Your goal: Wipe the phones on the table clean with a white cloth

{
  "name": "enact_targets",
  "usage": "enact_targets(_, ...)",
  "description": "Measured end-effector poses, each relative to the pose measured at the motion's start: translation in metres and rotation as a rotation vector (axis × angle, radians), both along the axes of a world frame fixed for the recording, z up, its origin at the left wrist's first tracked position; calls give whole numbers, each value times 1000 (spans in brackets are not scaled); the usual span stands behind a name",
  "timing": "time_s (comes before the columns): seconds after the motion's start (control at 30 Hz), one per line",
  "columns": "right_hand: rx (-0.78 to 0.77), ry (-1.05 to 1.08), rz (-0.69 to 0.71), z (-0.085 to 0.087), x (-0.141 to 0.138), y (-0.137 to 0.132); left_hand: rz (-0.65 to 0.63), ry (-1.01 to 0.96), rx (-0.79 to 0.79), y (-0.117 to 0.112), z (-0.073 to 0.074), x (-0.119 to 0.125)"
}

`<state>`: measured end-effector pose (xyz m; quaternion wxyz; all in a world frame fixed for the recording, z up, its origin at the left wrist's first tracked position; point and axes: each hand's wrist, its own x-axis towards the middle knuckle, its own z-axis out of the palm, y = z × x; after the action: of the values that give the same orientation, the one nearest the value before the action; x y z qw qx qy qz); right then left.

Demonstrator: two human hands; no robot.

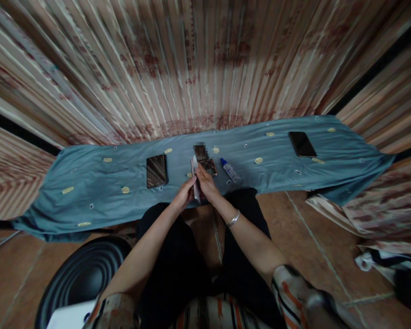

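Observation:
A thin pale phone-sized panel [196, 195] stands nearly edge-on between my hands, just above the front edge of the cloth-covered table. My left hand [185, 193] is closed on its left side. From the right, my right hand [207, 183] presses against it with the fingers together and pointing forward. Whether the panel is a whole phone or only a cover, I cannot tell. Just beyond my right fingers lies an opened phone [210, 167] with its inner parts showing; a dark piece [201, 151] lies at its far side, partly blurred. A clear bottle with a blue cap [230, 171] lies to the right.
On the blue patterned cloth [99, 183], a dark phone [156, 171] lies to the left and another black phone [302, 144] far to the right. Striped curtains [205, 68] hang behind the table. A round black ridged object [85, 269] stands on the floor at left.

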<state>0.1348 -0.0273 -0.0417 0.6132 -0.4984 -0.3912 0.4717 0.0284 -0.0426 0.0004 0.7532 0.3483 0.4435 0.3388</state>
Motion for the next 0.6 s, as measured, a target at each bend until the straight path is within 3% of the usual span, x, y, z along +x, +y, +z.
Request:
enact_targets(0.3,106,-293,-10,-10,4,17,17,18,-118,0,6,-3)
enact_targets(0.6,268,-603,46,3,-5,-9,213,-155,-75,4,11,-2)
